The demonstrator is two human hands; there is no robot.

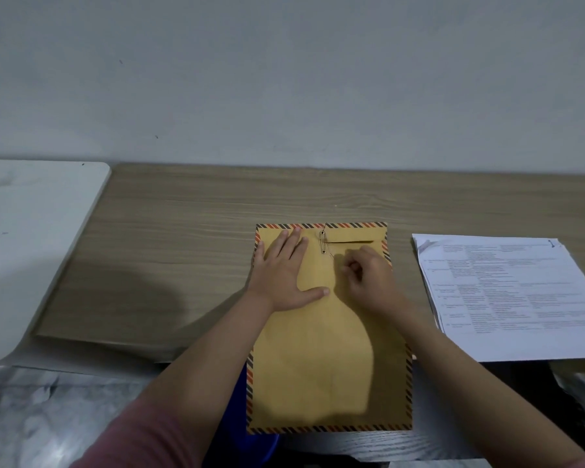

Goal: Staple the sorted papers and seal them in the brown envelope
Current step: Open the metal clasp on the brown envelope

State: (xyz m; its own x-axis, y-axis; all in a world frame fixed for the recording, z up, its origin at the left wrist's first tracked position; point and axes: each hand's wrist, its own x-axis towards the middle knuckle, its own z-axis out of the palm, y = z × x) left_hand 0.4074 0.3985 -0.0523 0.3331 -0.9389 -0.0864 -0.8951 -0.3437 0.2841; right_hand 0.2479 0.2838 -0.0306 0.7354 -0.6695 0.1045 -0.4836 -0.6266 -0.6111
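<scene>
A brown envelope (pixel 328 359) with a red-and-black striped border lies flat on the wooden desk, flap end away from me. Two small button fasteners (pixel 323 242) sit near its top middle, and a thin string runs between them and toward my right hand. My left hand (pixel 282 270) presses flat on the envelope's upper left with fingers spread. My right hand (pixel 365 275) has curled fingers just right of the fasteners and pinches the string's end. A stack of printed papers (pixel 510 295) lies to the right of the envelope.
The wooden desk (pixel 183 238) runs back to a grey wall. A white board (pixel 31 238) overlaps the desk's left end. A blue object (pixel 240 400) shows under the envelope's lower left edge. Crinkled plastic covers the floor at lower left.
</scene>
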